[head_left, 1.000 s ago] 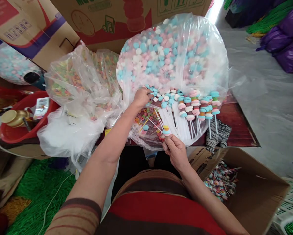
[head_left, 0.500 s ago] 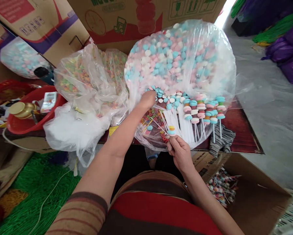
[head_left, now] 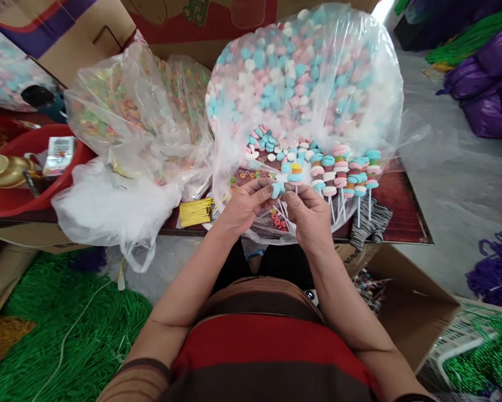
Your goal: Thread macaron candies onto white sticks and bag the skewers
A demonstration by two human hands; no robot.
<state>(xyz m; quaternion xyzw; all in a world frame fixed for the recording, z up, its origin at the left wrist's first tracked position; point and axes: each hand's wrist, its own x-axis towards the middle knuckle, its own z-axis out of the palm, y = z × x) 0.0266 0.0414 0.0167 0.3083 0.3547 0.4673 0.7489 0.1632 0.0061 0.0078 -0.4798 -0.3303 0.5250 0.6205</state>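
Observation:
My left hand [head_left: 247,205] pinches a pale blue marshmallow [head_left: 277,190] between thumb and fingers, close against my right hand. Whether it is one piece or two I cannot tell. Fingers of my right hand [head_left: 311,215] are closed round the white stick of a candy skewer [head_left: 296,174], which carries a yellow-orange gummy and blue and pink marshmallows. Finished-looking skewers [head_left: 340,167] of stacked marshmallows and gummies lie side by side to the right. Loose marshmallows [head_left: 271,157] and gummy rings [head_left: 279,220] are spread on plastic around my hands.
Behind stands a large clear bag of marshmallows [head_left: 301,84]; left of it, a bag of gummy rings [head_left: 120,106]. Yellow twist ties [head_left: 195,213] and a striped glove [head_left: 371,223] lie along the table edge. A red basin [head_left: 66,181] sits left; an open carton [head_left: 418,301] is below right.
My left hand has come back from the marshmallow pile to my right hand, bringing a blue marshmallow. My right hand has risen slightly with the skewer. The view has shifted.

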